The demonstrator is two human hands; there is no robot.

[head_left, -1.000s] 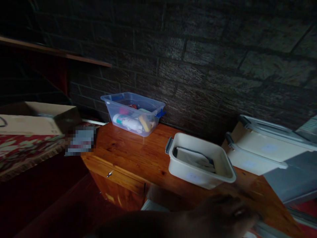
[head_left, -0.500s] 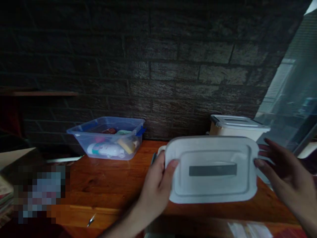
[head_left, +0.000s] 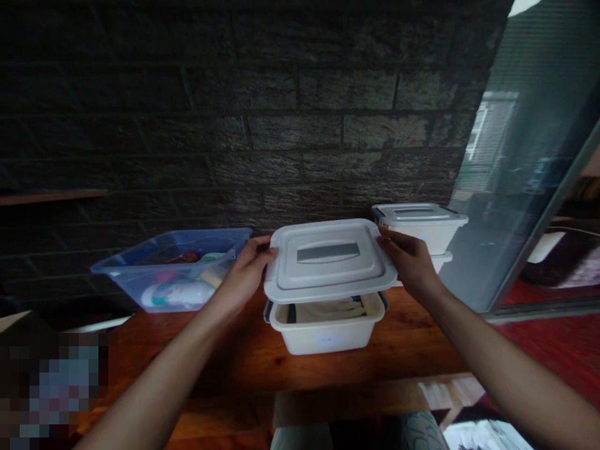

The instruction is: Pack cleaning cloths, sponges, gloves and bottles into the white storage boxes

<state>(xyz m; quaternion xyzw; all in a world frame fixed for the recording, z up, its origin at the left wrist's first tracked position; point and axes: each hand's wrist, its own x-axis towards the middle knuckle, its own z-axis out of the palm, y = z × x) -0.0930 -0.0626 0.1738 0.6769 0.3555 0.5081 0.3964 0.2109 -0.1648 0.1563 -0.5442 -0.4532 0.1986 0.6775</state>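
A white plastic lid (head_left: 328, 275) with a grey strip in its middle is held level between my two hands. My left hand (head_left: 250, 265) grips its left edge, and my right hand (head_left: 407, 256) grips the right one. Just below the lid, a cream storage box (head_left: 325, 334) with dark side handles stands on the wooden table (head_left: 225, 356). Through the gap at the front, light folded cloth-like contents (head_left: 328, 310) show inside the box. The lid hides the box's back part, and a front gap keeps it apart from the rim.
On the left stands a blue-tinted clear bin (head_left: 173, 269) holding a white bottle and other items. Stacked lidded boxes (head_left: 419, 231) stand at the back right. A dark brick wall (head_left: 300, 137) rises behind, with a glass panel (head_left: 497, 162) to the right.
The lid has tilted from upright to nearly flat and moved over the cream box. My right hand, earlier at the lid's side with fingers spread, has closed on its edge. The view has shifted right.
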